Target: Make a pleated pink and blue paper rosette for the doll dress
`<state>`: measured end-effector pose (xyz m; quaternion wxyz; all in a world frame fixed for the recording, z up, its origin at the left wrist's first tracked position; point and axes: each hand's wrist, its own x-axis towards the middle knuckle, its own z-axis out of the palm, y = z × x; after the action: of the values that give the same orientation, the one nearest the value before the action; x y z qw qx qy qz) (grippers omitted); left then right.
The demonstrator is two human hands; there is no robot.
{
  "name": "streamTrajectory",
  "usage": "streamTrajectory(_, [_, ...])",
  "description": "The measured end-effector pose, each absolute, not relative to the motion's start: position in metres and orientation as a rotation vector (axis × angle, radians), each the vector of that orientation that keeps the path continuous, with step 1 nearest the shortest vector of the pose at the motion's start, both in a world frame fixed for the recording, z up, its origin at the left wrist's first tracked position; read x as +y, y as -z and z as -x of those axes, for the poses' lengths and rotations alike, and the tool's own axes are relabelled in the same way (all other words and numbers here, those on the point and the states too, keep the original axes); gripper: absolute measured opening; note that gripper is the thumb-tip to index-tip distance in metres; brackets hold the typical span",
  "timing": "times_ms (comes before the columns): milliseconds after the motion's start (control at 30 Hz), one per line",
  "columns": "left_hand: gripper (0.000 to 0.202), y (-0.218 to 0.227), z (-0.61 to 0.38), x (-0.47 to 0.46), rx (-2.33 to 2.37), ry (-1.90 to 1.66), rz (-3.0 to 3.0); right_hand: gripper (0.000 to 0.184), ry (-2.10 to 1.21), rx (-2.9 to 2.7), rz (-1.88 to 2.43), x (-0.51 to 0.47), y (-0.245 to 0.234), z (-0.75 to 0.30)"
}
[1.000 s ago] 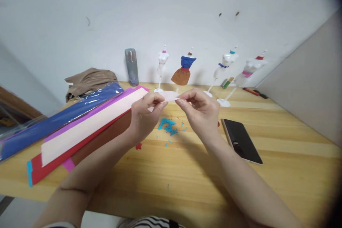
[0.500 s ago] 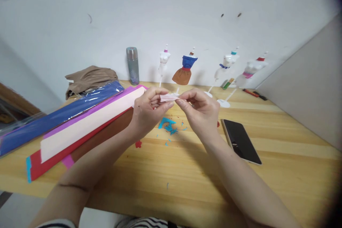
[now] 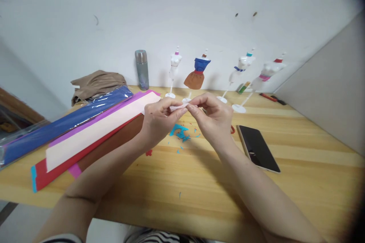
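Observation:
A small piece of pale pink paper [image 3: 178,108] is pinched between both hands above the wooden table [image 3: 199,174]. My left hand [image 3: 158,121] grips its left end with thumb and fingers closed. My right hand [image 3: 213,115] pinches the right end, fingertips almost touching the left hand's. Most of the paper is hidden by the fingers. Blue paper scraps [image 3: 179,132] lie on the table just beneath the hands.
Long sheets of blue, purple, pink and red paper [image 3: 94,131] lie at the left. A black phone [image 3: 258,148] lies to the right. Several small mannequins, one in a blue and brown dress [image 3: 196,76], a flask [image 3: 142,69] and brown cloth [image 3: 97,83] stand by the wall.
The pink paper has been folded or squeezed narrower, and my two hands have come closer together, fingertips nearly meeting. The view shifted slightly.

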<state>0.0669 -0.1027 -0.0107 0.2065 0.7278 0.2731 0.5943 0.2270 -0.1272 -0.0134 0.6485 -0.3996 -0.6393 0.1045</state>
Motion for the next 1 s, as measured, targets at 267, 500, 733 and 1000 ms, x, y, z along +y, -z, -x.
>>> streamTrajectory(267, [0.006, 0.016, -0.065, -0.101, 0.732, -1.737, -1.996, 0.009, -0.296, -1.422, 0.920, -0.130, 0.012, -0.225])
streamTrajectory(500, [0.014, 0.015, -0.066, -0.098, 0.716, -1.599, -1.889, 0.013, -0.548, -1.374, 0.910, -0.125, 0.010, -0.229])
streamTrajectory(733, [0.010, 0.016, -0.064, -0.095, 0.724, -1.574, -1.931, 0.024, -0.792, -1.417, 0.815, -0.126, 0.006, -0.231])
streamTrajectory(1000, [0.038, 0.005, -0.062, -0.095, 0.560, -1.356, -1.860, 0.020, -0.839, -1.440, 0.774, -0.130, -0.001, -0.230])
